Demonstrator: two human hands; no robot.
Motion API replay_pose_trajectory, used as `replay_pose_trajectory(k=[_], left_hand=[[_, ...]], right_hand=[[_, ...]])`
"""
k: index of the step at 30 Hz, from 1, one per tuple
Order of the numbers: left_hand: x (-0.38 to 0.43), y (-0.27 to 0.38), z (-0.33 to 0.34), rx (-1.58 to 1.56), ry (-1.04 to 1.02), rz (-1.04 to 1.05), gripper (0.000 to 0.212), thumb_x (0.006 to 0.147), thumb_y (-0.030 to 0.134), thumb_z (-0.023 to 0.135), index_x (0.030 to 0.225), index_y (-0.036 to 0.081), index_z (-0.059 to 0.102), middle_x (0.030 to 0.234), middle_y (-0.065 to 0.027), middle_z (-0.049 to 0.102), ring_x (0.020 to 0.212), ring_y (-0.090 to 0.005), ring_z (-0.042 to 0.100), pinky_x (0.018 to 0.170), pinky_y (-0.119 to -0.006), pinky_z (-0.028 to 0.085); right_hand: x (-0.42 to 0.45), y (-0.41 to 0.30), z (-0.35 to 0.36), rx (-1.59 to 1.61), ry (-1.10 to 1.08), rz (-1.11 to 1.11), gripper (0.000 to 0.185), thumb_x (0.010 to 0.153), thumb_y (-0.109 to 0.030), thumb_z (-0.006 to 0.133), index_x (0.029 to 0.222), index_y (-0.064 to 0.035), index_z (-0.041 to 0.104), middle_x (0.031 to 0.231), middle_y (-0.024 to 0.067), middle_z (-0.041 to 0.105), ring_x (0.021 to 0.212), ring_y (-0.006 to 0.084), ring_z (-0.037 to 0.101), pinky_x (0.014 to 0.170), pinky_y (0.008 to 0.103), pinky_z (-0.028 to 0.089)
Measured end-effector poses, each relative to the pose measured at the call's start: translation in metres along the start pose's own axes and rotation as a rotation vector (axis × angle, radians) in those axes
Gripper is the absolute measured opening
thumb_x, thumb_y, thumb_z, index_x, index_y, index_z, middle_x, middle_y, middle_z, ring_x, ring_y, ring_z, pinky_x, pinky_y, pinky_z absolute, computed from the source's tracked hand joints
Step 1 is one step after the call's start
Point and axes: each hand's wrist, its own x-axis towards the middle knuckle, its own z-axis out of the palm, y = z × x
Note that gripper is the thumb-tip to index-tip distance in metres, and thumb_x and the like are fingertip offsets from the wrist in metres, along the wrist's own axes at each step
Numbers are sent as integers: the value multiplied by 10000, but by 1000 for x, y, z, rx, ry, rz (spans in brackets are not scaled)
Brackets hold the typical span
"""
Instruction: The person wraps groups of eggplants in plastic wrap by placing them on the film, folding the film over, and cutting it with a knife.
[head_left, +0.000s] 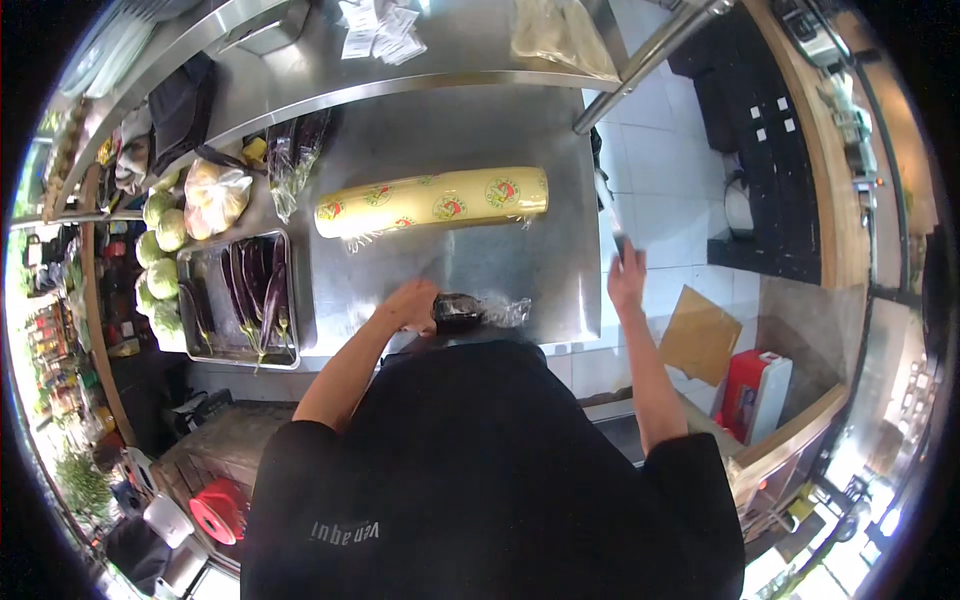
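Note:
My left hand (415, 306) is at the left end of a dark bundle in clear plastic film (469, 310) near the front edge of the steel table (450, 262); its grip is partly hidden. Out past the table's right edge, my right hand (628, 274) is closed on the dark handle of a knife (611, 214), its pale blade pointing away from me. Behind the bundle lies a thick roll of printed plastic film (431, 202). On the left, a metal tray (295, 330) holds several long purple eggplants (255, 289).
Round green vegetables (161, 277) line the tray's left side. Behind the tray are a knotted plastic bag of produce (216, 197) and film-wrapped eggplants (296, 161). A steel shelf (450, 78) with a round post (649, 67) spans the back. Cardboard (701, 337) and a red-and-white box (754, 397) are at right.

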Motion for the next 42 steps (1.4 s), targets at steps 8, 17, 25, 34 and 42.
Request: replay_pose_trajectory(k=[8, 17, 25, 34, 42], left_hand=[[-28, 14, 45, -309, 209, -68, 686, 575, 216, 781, 1181, -9, 554, 1186, -266, 559, 1101, -428, 564, 930, -464, 475], [-51, -14, 37, -1195, 190, -56, 531, 631, 53, 584, 1155, -12, 646, 733, -88, 641, 633, -153, 607, 593, -289, 485], [-119, 47, -70, -1242, 121, 40, 677, 449, 22, 514, 1113, -82, 596, 835, -94, 620, 775, -189, 598, 609, -260, 460], [-117, 22, -72, -1545, 25, 186, 616, 484, 58, 473, 1063, -112, 597, 842, -184, 669, 634, -267, 662, 579, -319, 563], [-143, 9, -52, -1908, -213, 219, 508, 712, 177, 570, 1129, -113, 572, 984, -237, 672, 840, -331, 688, 765, -435, 583]], right_hand=[[181, -40, 119, -99, -207, -96, 487, 816, -101, 605, 1283, 13, 529, 1036, 256, 636, 1087, 398, 543, 933, 513, 433], [59, -179, 10, 489, 171, -266, 373, 841, -223, 695, 1150, -25, 628, 1195, 206, 627, 1167, 381, 549, 1010, 489, 408], [13, -258, -29, 1461, -1004, -10, 888, 784, -423, 758, 1482, -38, 367, 1436, 235, 468, 1338, 339, 460, 1105, 461, 373], [-17, -331, -10, 2161, -423, 133, 907, 768, -415, 649, 1504, -35, 280, 1433, 286, 434, 1320, 396, 461, 1091, 486, 400], [-12, -328, -10, 2132, -444, 410, 779, 674, -290, 579, 1380, 5, 438, 1267, 230, 576, 1120, 390, 602, 946, 493, 516]])
